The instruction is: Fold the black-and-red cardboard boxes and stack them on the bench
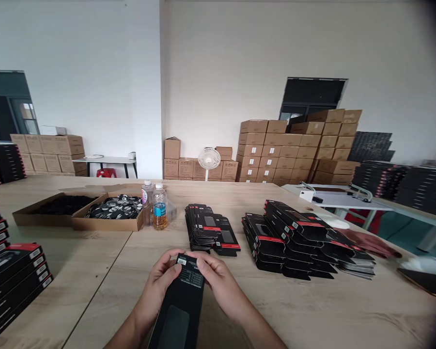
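Observation:
A long black box (183,305) with a white barcode label and small printed text at its far end lies tilted in front of me, its near end cut off by the frame. My left hand (160,281) grips the far left edge, thumb on top beside the barcode. On the far right corner, my right hand (214,274) has its thumb and fingers closed. Beyond the hands sits a pile of flat black cartons (203,228) with red stripes. To the right are stacked, partly opened black cartons (290,237).
Black boxes (14,281) are stacked at the left. Two shallow cardboard trays (109,224) hold dark items, beside two bottles (160,208). A reddish cloth (370,242) lies at the right. Brown cartons and a white fan (209,159) stand by the wall.

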Demonstrator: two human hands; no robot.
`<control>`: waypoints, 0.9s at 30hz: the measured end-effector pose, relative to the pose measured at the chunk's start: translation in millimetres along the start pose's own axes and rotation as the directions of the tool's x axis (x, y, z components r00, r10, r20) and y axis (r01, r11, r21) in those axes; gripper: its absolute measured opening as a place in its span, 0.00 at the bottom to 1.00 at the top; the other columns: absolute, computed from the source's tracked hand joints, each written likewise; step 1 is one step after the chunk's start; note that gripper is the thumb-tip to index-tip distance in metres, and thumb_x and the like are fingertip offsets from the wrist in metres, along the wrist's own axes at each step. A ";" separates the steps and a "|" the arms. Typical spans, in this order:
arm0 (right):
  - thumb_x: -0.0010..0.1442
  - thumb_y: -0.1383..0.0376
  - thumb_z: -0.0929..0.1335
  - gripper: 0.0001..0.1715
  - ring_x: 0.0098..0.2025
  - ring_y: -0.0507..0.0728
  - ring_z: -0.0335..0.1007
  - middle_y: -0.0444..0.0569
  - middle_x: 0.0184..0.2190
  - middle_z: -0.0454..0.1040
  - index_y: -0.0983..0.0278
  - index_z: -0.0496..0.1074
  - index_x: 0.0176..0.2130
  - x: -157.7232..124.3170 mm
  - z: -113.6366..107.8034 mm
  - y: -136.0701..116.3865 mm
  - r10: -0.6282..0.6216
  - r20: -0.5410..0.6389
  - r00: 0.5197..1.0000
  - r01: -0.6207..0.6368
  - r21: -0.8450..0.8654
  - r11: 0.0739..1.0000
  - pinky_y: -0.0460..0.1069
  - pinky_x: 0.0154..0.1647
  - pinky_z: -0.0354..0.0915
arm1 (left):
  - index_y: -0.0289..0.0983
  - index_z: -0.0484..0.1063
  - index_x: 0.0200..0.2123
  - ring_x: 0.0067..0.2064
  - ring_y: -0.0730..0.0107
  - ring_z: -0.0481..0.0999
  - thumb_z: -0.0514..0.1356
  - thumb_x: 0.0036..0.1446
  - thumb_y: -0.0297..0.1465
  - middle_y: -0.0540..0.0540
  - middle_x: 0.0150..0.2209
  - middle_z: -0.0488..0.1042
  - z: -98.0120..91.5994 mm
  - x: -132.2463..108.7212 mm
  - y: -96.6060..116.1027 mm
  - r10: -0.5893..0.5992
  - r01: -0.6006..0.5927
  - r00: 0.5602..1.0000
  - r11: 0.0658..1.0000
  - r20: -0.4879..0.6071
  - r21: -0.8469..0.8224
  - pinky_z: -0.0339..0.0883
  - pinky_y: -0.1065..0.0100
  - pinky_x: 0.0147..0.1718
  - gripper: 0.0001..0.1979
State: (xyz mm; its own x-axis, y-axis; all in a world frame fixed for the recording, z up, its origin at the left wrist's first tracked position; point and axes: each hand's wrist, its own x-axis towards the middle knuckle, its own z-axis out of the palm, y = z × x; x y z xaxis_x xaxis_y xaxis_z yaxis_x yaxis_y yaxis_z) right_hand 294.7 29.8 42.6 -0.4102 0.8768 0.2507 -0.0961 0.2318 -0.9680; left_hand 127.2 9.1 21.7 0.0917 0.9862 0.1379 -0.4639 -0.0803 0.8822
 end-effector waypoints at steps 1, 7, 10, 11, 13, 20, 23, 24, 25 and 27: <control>0.62 0.46 0.66 0.25 0.56 0.63 0.67 0.51 0.53 0.75 0.58 0.76 0.50 -0.5 0.7 1.4 0.003 -0.015 1.000 -0.004 -0.046 0.999 0.59 0.60 0.58 | 0.39 0.73 0.46 0.32 0.72 0.74 0.68 0.50 0.40 0.48 0.34 0.77 -0.4 0.9 -0.3 -0.001 0.001 1.000 1.000 -0.008 0.009 0.66 0.73 0.32 0.21; 0.60 0.51 0.67 0.43 0.63 0.63 0.60 0.54 0.66 0.59 0.56 0.51 0.68 -9.1 8.2 0.1 -0.017 -0.164 0.986 -0.061 -0.463 0.884 0.59 0.61 0.58 | 0.40 0.66 0.45 0.26 0.75 0.71 0.67 0.50 0.45 0.52 0.30 0.75 -11.7 14.9 -5.4 0.191 -0.133 0.929 0.972 -0.318 0.196 0.66 0.75 0.24 0.24; 0.47 0.59 0.74 0.52 0.68 0.69 0.49 0.55 0.69 0.52 0.57 0.55 0.67 -17.7 27.0 -3.0 -0.036 -0.087 0.996 -0.042 -0.749 0.661 0.63 0.66 0.49 | 0.40 0.64 0.45 0.24 0.74 0.70 0.66 0.49 0.48 0.52 0.30 0.73 -21.7 20.4 -7.2 0.214 -0.113 0.881 0.961 -0.422 0.251 0.64 0.75 0.19 0.26; 0.44 0.63 0.75 0.53 0.68 0.71 0.48 0.56 0.69 0.51 0.58 0.56 0.66 -20.0 34.1 -2.2 -0.035 -0.067 0.997 -0.035 -0.816 0.577 0.64 0.67 0.48 | 0.40 0.63 0.46 0.27 0.71 0.72 0.66 0.49 0.48 0.51 0.32 0.73 -23.7 21.0 -7.7 0.201 -0.104 0.882 0.965 -0.425 0.241 0.67 0.73 0.21 0.27; 0.43 0.69 0.72 0.53 0.68 0.72 0.49 0.57 0.70 0.49 0.58 0.57 0.66 -21.1 43.6 0.6 -0.042 -0.055 0.998 -0.031 -0.898 0.439 0.64 0.66 0.50 | 0.41 0.62 0.50 0.32 0.67 0.76 0.66 0.48 0.48 0.48 0.36 0.74 -25.3 20.9 -8.8 0.168 -0.088 0.900 0.973 -0.401 0.211 0.73 0.67 0.27 0.30; 0.54 0.63 0.68 0.43 0.62 0.71 0.60 0.63 0.66 0.55 0.64 0.56 0.66 22.7 -35.9 -36.1 -0.154 -0.409 0.899 -0.395 -0.912 0.115 0.59 0.58 0.59 | 0.42 0.53 0.62 0.40 0.61 0.77 0.61 0.53 0.49 0.39 0.52 0.66 -26.6 21.3 -14.7 0.184 -0.053 0.903 0.944 -0.388 0.325 0.75 0.62 0.31 0.37; 0.57 0.57 0.66 0.43 0.60 0.72 0.62 0.67 0.61 0.60 0.66 0.53 0.67 47.4 -95.6 -65.5 -0.098 -0.567 0.818 -0.573 -0.819 -0.037 0.60 0.55 0.60 | 0.40 0.54 0.62 0.41 0.59 0.76 0.60 0.53 0.48 0.36 0.53 0.66 -29.8 24.1 -16.7 0.175 -0.037 0.911 0.937 -0.374 0.348 0.73 0.62 0.31 0.37; 0.58 0.58 0.66 0.41 0.59 0.73 0.62 0.69 0.60 0.62 0.68 0.55 0.66 53.2 -110.6 -72.3 -0.046 -0.614 0.788 -0.616 -0.782 -0.094 0.61 0.54 0.60 | 0.39 0.54 0.62 0.41 0.59 0.76 0.59 0.53 0.47 0.35 0.53 0.66 -30.5 24.8 -17.4 0.173 -0.033 0.912 0.935 -0.372 0.352 0.73 0.62 0.30 0.37; 0.58 0.60 0.67 0.39 0.60 0.74 0.60 0.71 0.59 0.62 0.71 0.58 0.64 57.5 -121.8 -76.8 -0.035 -0.632 0.774 -0.631 -0.766 -0.125 0.63 0.55 0.59 | 0.38 0.54 0.61 0.41 0.59 0.76 0.59 0.52 0.47 0.35 0.53 0.66 -30.9 25.5 -18.1 0.171 -0.032 0.913 0.935 -0.370 0.355 0.73 0.62 0.30 0.37; 0.57 0.65 0.67 0.34 0.64 0.74 0.55 0.72 0.60 0.60 0.73 0.62 0.61 63.4 -132.1 -77.7 -0.032 -0.607 0.794 -0.604 -0.780 -0.164 0.63 0.59 0.54 | 0.37 0.55 0.61 0.40 0.59 0.76 0.59 0.51 0.46 0.34 0.53 0.66 -31.1 26.2 -19.7 0.171 -0.029 0.912 0.933 -0.372 0.357 0.72 0.63 0.29 0.37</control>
State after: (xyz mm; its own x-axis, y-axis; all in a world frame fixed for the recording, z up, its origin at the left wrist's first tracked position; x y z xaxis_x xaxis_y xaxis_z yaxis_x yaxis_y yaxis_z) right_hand 396.0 123.1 135.1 0.2283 0.9445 0.2362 0.9710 -0.2385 0.0154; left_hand 111.4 41.0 -6.1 -0.3236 0.9399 0.1092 -0.1208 -0.1554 0.9804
